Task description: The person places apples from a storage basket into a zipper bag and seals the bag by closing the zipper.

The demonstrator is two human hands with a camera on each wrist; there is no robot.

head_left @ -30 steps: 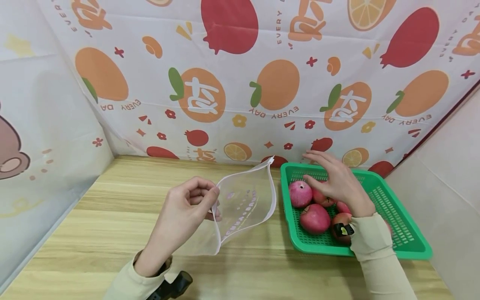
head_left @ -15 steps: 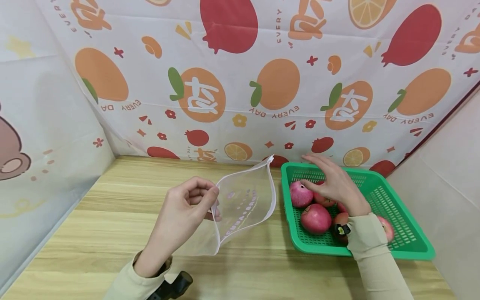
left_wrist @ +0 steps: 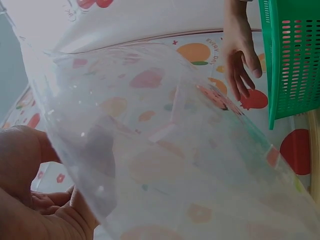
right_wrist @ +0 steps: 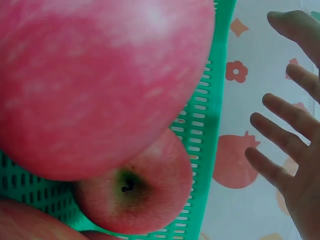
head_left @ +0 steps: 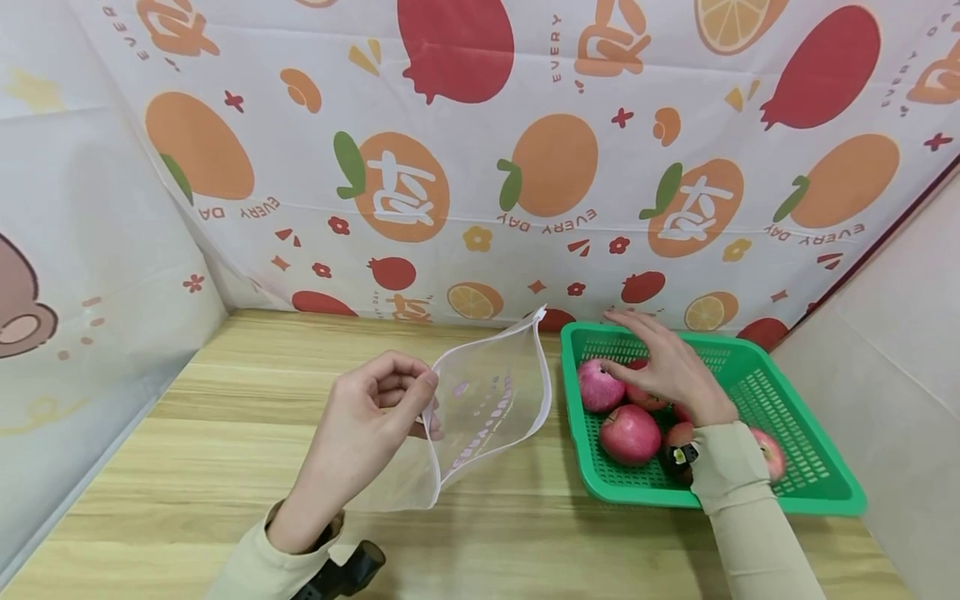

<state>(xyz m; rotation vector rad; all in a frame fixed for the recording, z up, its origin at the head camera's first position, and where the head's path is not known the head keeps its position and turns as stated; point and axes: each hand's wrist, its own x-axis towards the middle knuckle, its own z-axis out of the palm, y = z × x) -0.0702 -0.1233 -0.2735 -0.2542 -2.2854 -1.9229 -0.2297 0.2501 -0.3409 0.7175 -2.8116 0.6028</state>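
My left hand (head_left: 382,417) pinches the rim of a clear zip bag (head_left: 487,408) between thumb and fingers. The bag's mouth gapes toward the right, its white slider at the far corner and purple print on its side. In the left wrist view the see-through bag (left_wrist: 165,140) fills the middle. Over the green basket (head_left: 592,492) my right hand (head_left: 678,375) hovers with fingers spread, holding nothing. Red apples lie below it, a pinkish one (head_left: 600,387) near the thumb and another apple (head_left: 630,435) in front. My forearm and sleeve hide part of the others.
The wooden table (head_left: 247,433) runs back to a fruit-printed cloth (head_left: 465,150). White cloth (head_left: 97,208) closes off the left side, and a pale wall (head_left: 892,333) stands close by the basket's right end.
My right hand has shifted slightly left and down over the basket, showing more of the apple at the right. My left hand holds the bag as before.
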